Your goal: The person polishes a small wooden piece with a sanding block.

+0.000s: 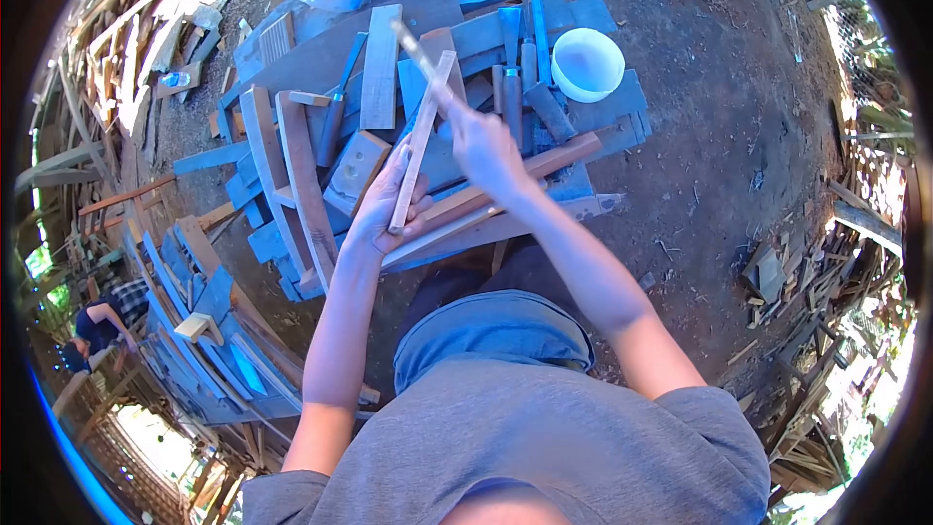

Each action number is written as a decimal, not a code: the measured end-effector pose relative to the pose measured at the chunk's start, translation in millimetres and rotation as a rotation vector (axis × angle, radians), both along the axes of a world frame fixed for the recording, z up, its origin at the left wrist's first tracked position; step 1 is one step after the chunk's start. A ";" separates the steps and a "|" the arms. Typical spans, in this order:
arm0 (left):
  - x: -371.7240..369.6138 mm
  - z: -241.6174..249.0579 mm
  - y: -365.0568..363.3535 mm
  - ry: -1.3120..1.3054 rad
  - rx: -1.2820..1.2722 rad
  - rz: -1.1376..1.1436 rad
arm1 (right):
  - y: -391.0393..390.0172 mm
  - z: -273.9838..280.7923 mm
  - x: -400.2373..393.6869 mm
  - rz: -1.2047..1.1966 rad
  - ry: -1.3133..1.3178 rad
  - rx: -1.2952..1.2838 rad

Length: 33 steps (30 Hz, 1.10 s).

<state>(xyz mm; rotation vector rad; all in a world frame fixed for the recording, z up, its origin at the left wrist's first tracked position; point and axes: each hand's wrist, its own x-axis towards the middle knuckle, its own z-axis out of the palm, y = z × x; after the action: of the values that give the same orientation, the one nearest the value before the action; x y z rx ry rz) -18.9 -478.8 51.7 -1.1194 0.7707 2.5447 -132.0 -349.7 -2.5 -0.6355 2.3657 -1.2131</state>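
My left hand (391, 202) is closed around the lower part of a narrow, pale wooden strip (424, 141), which slants up and to the right. Above it, my right hand (488, 151) grips a thin, stick-like tool (415, 49) with a pale end. The tool points up and left, crossing close by the strip's top end; motion blurs it, and I cannot tell its exact kind. Below my hands lies a long wooden rail (505, 192). A chisel (511, 73) with a wooden handle rests beyond my right hand, and another chisel (338, 107) lies to the left.
A white plastic tub (587, 65) stands at the bench's right. Two long curved wooden pieces (301, 175) lean at the left, near a wooden block (358, 171). Lower left, another bench (209, 331) holds boards, with a person (102, 321) bending beyond it. Scrap wood (773, 277) lies right.
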 end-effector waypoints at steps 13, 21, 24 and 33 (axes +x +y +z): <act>3.8 -7.3 4.0 0.068 -0.003 -0.030 | 13.3 13.8 11.1 0.062 -0.088 -0.016; 5.1 -7.8 10.1 0.077 0.007 -0.009 | 8.0 17.8 -7.9 0.051 -0.098 0.062; 6.7 -3.8 10.3 -0.009 -0.079 -0.020 | 9.5 7.3 -0.7 0.060 -0.093 -0.019; 0.4 -2.6 10.1 -0.012 -0.125 -0.053 | -15.0 -21.0 -54.0 -0.002 -0.075 0.074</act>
<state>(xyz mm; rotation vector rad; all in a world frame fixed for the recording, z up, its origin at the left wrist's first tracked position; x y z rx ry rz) -18.5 -468.8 49.1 -1.1352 0.9547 2.4734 -186.0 -364.8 -23.5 -0.5542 2.3374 -1.1242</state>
